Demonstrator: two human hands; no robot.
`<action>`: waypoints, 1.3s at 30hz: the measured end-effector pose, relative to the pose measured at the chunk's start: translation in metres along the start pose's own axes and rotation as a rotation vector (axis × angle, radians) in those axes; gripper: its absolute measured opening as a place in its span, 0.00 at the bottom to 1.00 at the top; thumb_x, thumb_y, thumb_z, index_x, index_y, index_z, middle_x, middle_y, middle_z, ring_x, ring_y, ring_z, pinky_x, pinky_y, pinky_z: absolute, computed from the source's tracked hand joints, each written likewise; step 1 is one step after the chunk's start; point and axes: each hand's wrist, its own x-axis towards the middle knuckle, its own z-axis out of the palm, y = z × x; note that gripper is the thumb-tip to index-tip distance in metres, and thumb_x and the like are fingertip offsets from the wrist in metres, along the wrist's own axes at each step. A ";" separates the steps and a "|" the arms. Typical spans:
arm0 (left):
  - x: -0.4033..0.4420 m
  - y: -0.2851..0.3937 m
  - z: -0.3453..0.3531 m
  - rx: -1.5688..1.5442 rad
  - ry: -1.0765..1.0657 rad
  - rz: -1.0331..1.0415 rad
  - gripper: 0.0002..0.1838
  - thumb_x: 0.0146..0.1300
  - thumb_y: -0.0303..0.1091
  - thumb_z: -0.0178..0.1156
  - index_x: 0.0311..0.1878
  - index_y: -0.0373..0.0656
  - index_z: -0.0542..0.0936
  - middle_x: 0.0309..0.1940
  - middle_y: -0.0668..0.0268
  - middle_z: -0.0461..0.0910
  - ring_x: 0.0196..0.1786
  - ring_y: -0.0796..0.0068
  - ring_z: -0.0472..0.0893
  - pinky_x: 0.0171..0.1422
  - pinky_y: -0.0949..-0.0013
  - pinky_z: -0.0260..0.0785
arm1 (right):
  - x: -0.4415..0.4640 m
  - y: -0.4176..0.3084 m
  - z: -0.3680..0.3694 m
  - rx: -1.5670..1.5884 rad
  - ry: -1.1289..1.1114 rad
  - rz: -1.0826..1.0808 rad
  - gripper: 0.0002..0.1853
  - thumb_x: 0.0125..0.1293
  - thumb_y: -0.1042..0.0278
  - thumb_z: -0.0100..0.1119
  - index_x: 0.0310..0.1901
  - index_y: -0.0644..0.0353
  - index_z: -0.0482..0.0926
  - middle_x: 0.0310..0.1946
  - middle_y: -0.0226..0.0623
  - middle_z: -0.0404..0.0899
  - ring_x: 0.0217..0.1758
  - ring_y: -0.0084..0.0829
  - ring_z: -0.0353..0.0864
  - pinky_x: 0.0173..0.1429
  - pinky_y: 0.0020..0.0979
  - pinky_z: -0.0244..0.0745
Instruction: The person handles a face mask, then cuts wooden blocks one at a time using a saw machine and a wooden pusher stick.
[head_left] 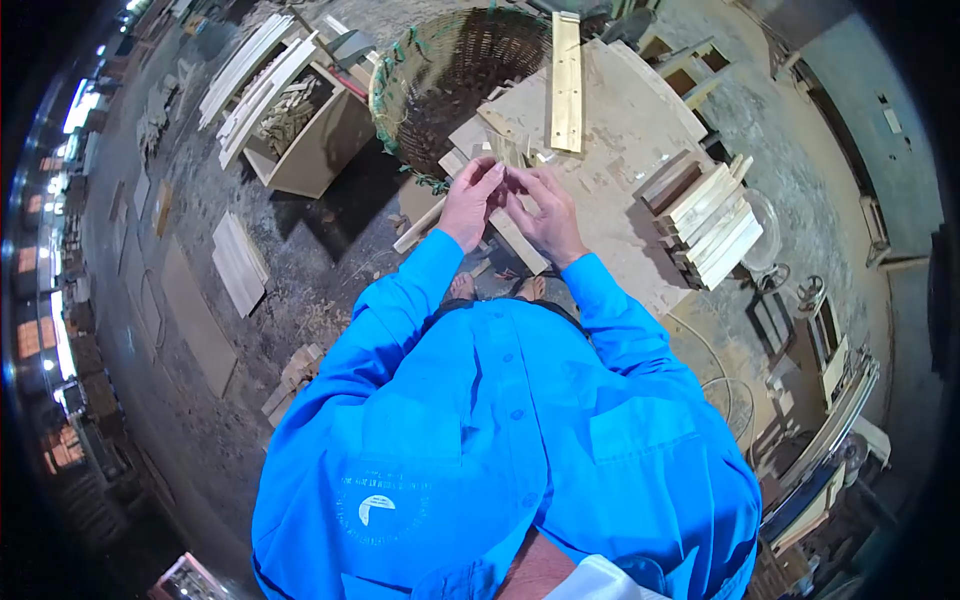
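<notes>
My left hand point(470, 205) and my right hand point(546, 212) come together over the near edge of a dusty work surface point(610, 115). Thumbs and fingers are pinched, and the fingertips almost meet. Whatever they hold is too small to make out. Just beyond the fingertips shows a pale, thin piece point(512, 150); whether it is held or lies on the surface, I cannot tell. A wooden strip point(518, 243) runs beneath my hands. Farther off, a long pale board point(566, 85) with small dark holes lies on the surface.
A large woven basket point(450, 75) stands beyond my left hand. On the right, wooden blocks point(712, 225) are stacked on the surface. A box of wood scraps point(315, 140) with long strips on top stands to the left. Boards point(240, 262) lie on the floor.
</notes>
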 end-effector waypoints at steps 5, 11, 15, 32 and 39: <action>-0.002 0.003 -0.033 -0.128 0.127 0.015 0.16 0.79 0.37 0.61 0.62 0.39 0.75 0.46 0.64 0.83 0.45 0.71 0.86 0.52 0.67 0.81 | -0.012 0.018 0.004 0.052 0.033 0.113 0.20 0.66 0.73 0.71 0.59 0.66 0.83 0.43 0.42 0.82 0.42 0.34 0.84 0.51 0.35 0.81; -0.034 0.025 -0.098 -0.036 0.253 -0.015 0.18 0.79 0.34 0.60 0.66 0.37 0.73 0.55 0.60 0.81 0.54 0.66 0.86 0.57 0.65 0.81 | -0.055 0.075 0.002 0.088 0.020 0.558 0.22 0.70 0.70 0.70 0.63 0.67 0.81 0.47 0.36 0.82 0.46 0.24 0.80 0.52 0.28 0.79; -0.044 0.004 -0.162 -0.037 0.266 -0.056 0.19 0.78 0.32 0.61 0.66 0.35 0.73 0.56 0.59 0.81 0.56 0.63 0.86 0.60 0.63 0.81 | -0.076 0.091 0.009 0.050 0.011 0.593 0.23 0.72 0.67 0.69 0.65 0.68 0.80 0.47 0.38 0.83 0.46 0.25 0.81 0.53 0.28 0.80; -0.011 0.025 -0.124 0.123 -0.284 -0.335 0.20 0.76 0.33 0.65 0.64 0.35 0.76 0.51 0.63 0.83 0.51 0.76 0.84 0.57 0.70 0.79 | -0.015 -0.033 0.104 0.464 0.128 0.801 0.18 0.76 0.67 0.66 0.61 0.70 0.82 0.46 0.36 0.88 0.40 0.20 0.84 0.45 0.26 0.80; 0.025 0.018 -0.100 0.837 -0.220 0.164 0.25 0.70 0.41 0.69 0.63 0.35 0.78 0.46 0.58 0.85 0.46 0.59 0.86 0.54 0.58 0.77 | -0.011 0.058 0.036 0.224 0.430 0.835 0.21 0.73 0.67 0.69 0.62 0.69 0.82 0.46 0.36 0.88 0.42 0.22 0.85 0.44 0.27 0.81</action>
